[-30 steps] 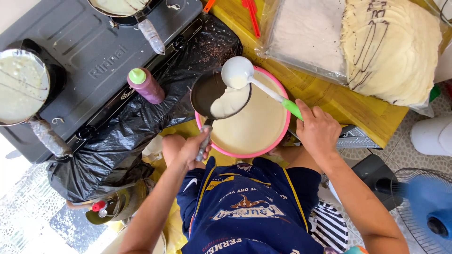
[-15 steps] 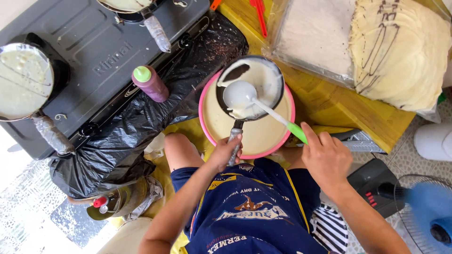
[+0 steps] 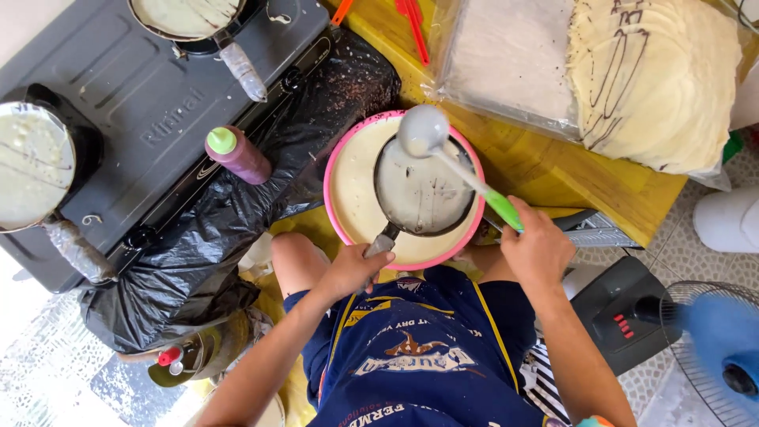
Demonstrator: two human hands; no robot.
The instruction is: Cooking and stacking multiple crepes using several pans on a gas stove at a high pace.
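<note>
My left hand [image 3: 352, 271] grips the handle of a small dark frying pan [image 3: 423, 190] held level over a pink-rimmed bowl of pale batter [image 3: 348, 194]. The pan's inside is thinly coated with batter. My right hand [image 3: 538, 249] holds the green handle of a white ladle [image 3: 424, 131], whose cup hangs above the pan's far edge. The bowl sits between my knees, against the yellow wooden table [image 3: 545, 170].
A grey two-burner stove [image 3: 150, 103] at the left carries two more batter-coated pans [image 3: 32, 166] [image 3: 186, 16]. A squeeze bottle with a green cap [image 3: 237, 156] lies on black plastic sheeting [image 3: 198, 253]. A stack of thin crepes [image 3: 656, 79] lies on plastic at the right. A blue fan [image 3: 723, 348] stands at lower right.
The pan has swung from tilted beside the bowl to level over its middle. The ladle moved from above the pan's centre to its far edge.
</note>
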